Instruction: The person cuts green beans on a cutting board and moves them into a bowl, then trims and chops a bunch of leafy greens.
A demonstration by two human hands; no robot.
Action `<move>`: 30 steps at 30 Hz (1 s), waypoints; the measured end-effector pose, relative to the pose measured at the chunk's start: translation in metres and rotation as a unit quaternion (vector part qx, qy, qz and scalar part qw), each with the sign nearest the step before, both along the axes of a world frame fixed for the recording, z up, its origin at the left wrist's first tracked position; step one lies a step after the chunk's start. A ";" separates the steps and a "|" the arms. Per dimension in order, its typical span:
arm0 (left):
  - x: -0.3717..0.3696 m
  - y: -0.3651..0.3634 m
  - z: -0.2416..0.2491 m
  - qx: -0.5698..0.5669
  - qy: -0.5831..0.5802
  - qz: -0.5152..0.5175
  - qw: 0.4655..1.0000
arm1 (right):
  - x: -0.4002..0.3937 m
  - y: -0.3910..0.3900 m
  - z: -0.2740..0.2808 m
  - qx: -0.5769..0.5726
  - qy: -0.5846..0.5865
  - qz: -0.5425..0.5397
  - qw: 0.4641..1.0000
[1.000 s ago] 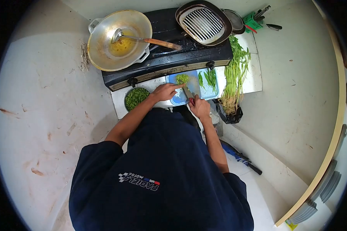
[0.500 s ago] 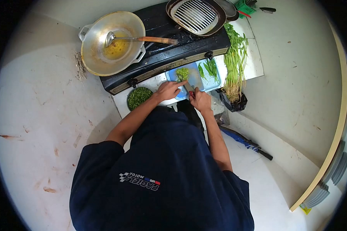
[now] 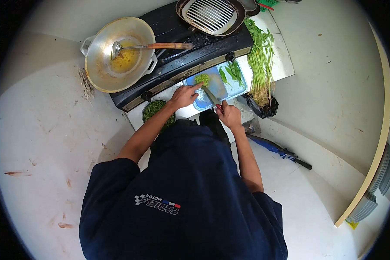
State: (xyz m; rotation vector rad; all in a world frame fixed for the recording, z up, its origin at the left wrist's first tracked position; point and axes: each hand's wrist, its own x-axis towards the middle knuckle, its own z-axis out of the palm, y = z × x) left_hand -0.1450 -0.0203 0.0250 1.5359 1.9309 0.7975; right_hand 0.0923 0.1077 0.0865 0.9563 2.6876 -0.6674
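My right hand (image 3: 230, 116) grips a kitchen knife (image 3: 211, 96) by its red handle, the blade slanting across a blue cutting board (image 3: 221, 89). My left hand (image 3: 185, 95) reaches over the board's left side, its index finger stretched out by the knife tip. Just beyond that fingertip lies a small heap of chopped light-green stalks (image 3: 201, 79). Loose green leaves (image 3: 234, 73) rest on the right part of the board. Below my left forearm, a round bowl holds finely chopped greens (image 3: 155, 108).
A black stove (image 3: 182, 60) runs behind the board, bearing a large wok (image 3: 95, 65) with a ladle (image 3: 169, 45) in it and a grill pan (image 3: 229, 26). Rooted leafy stalks (image 3: 262, 65) lie to the right, near a black plastic bag (image 3: 266, 108). A folded umbrella (image 3: 277, 150) lies lower right.
My right hand has drawn the knife slightly right and down, so more blade shows between the hands. My left index finger has stayed by the chopped heap. The whole view has shifted a little.
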 end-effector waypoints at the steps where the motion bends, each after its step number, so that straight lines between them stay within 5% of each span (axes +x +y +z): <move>1: 0.000 -0.001 0.004 -0.025 -0.032 0.007 0.999 | 0.006 0.000 -0.004 -0.002 0.009 -0.008 1.000; 6: -0.004 -0.008 -0.002 -0.049 -0.165 0.060 0.983 | 0.025 0.012 -0.016 0.012 0.042 -0.013 0.999; 17: 0.002 -0.021 0.002 -0.020 -0.206 0.200 0.958 | -0.010 0.077 -0.041 0.100 -0.035 0.161 0.981; 30: 0.035 -0.040 0.012 0.009 -0.181 0.321 0.929 | -0.045 0.112 -0.035 0.015 -0.016 0.211 0.977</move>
